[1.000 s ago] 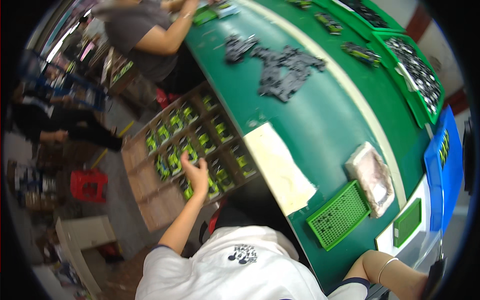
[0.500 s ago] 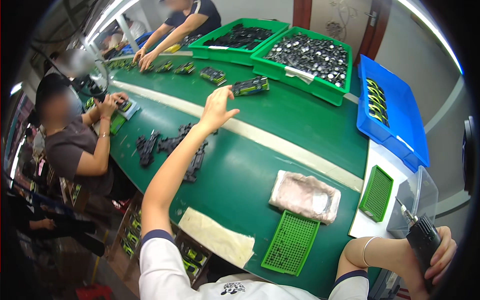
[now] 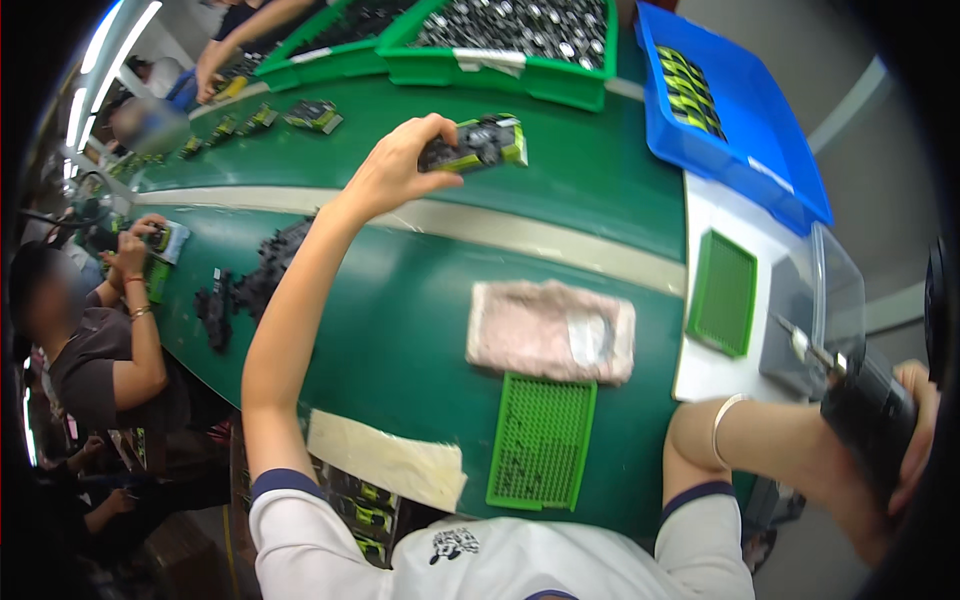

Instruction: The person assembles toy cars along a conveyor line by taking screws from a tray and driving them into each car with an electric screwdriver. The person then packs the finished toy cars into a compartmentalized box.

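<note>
My left hand [image 3: 395, 168] reaches out over the far side of the green table, fingers closed round the near end of a black and yellow-green toy car chassis [image 3: 487, 143]. At the far right, my right hand [image 3: 912, 450] grips a black electric screwdriver [image 3: 868, 412], its metal bit pointing up and left. A pale pink cloth-wrapped holder [image 3: 505, 345] lies on the table between my arms. Just in front of it is a green perforated tray [image 3: 545, 435] with small dark bits in its holes.
Green bins of dark parts [image 3: 430, 68] line the far edge. A blue bin [image 3: 740, 165] holds yellow-green pieces. Another green tray [image 3: 722, 295] lies beside a clear box [image 3: 840, 290]. Black parts [image 3: 265, 270], a cloth [image 3: 385, 455] and a co-worker [image 3: 105, 350] are left.
My left hand has closed on the chassis, which is now raised off the table. The whole view has swung, shifting the scene left and up. The screwdriver stays in my right hand.
</note>
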A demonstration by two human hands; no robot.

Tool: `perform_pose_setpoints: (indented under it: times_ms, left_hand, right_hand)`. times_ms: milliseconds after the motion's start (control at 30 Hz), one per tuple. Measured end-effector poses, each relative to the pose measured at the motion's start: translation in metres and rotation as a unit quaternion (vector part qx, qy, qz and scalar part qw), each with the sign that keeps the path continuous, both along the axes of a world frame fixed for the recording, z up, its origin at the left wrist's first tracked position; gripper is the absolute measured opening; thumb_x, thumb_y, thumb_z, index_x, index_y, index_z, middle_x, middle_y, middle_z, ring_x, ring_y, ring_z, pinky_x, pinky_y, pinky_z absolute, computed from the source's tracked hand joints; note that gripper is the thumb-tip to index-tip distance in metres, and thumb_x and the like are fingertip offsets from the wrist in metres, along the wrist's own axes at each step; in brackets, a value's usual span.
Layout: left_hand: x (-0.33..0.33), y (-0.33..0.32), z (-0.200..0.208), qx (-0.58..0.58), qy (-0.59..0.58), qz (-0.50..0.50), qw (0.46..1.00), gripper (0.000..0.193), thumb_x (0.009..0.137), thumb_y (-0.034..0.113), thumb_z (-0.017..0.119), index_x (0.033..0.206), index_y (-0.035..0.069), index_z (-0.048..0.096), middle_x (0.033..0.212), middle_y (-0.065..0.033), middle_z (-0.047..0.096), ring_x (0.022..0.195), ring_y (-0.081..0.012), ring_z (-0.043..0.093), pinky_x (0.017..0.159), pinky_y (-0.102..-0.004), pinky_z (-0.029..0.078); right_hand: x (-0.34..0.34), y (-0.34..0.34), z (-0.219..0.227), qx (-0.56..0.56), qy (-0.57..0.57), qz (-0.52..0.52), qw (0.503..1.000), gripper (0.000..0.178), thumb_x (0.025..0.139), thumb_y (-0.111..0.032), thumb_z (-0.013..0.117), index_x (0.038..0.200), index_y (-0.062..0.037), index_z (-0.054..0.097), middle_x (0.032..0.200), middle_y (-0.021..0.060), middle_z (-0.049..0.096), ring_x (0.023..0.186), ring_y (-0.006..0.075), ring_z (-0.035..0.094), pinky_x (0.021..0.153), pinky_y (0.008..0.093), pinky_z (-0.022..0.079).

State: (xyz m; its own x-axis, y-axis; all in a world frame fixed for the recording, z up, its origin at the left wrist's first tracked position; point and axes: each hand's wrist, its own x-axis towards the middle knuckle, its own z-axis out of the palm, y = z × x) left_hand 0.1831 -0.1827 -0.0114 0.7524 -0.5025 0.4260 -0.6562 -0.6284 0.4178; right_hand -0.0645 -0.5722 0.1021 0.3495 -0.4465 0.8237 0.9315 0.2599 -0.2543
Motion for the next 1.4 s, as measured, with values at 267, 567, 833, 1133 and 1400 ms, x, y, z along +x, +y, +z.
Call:
perform_pose_setpoints:
  times_ms: [267,567,833,1133,1400]
  left_hand:
    - [-0.120,-0.062,-0.024,-0.044,0.021,-0.172,0.984,0.036,0.058,0.011,0.073,0.088,0.008,0.052,0.103,-0.0126,0.057,0.100,-0.0307,0.051,0.085,-0.0382,0.042]
    - [-0.133,-0.060,-0.046,-0.043,-0.055,-0.179,0.981,0.035,0.061,0.016,0.074,0.089,0.007,0.056,0.113,-0.0105,0.055,0.100,-0.0295,0.051,0.084,-0.0392,0.043]
    - [-0.132,-0.063,-0.050,-0.044,-0.074,-0.168,0.982,0.031,0.066,0.023,0.071,0.091,0.011,0.056,0.114,-0.0038,0.054,0.101,-0.0253,0.050,0.086,-0.0369,0.041]
    - [-0.133,-0.061,-0.050,-0.051,-0.075,-0.173,0.981,0.035,0.061,0.016,0.073,0.090,0.007,0.055,0.118,-0.0086,0.053,0.099,-0.0291,0.052,0.084,-0.0392,0.042]
    - [-0.132,-0.061,-0.050,-0.053,-0.080,-0.172,0.980,0.033,0.062,0.016,0.073,0.088,0.008,0.056,0.117,-0.0086,0.054,0.099,-0.0287,0.052,0.083,-0.0388,0.042]
  right_hand:
    - [0.061,0.091,-0.029,-0.081,0.108,0.146,0.980,0.046,0.066,-0.050,0.056,0.087,-0.0139,0.038,0.059,-0.0033,0.046,0.046,0.0075,0.045,0.055,0.0218,0.036]
    - [0.035,0.111,-0.084,-0.160,0.179,0.308,0.921,0.078,0.067,-0.064,0.061,0.118,-0.0127,0.031,0.070,0.0024,0.045,0.050,0.0132,0.048,0.053,0.0292,0.043]
    - [0.027,0.118,-0.115,-0.261,0.246,0.305,0.882,0.076,0.065,-0.068,0.056,0.115,-0.0184,0.028,0.070,0.0036,0.048,0.053,0.0158,0.052,0.053,0.0288,0.044]
    - [0.048,0.103,-0.124,-0.354,0.180,0.374,0.838,0.073,0.066,-0.067,0.056,0.112,-0.0170,0.029,0.068,0.0042,0.049,0.054,0.0163,0.053,0.053,0.0297,0.045]
    - [0.038,0.116,-0.099,-0.287,0.129,0.315,0.895,0.083,0.062,-0.066,0.060,0.117,-0.0136,0.029,0.070,0.0046,0.050,0.053,0.0167,0.053,0.050,0.0305,0.045]
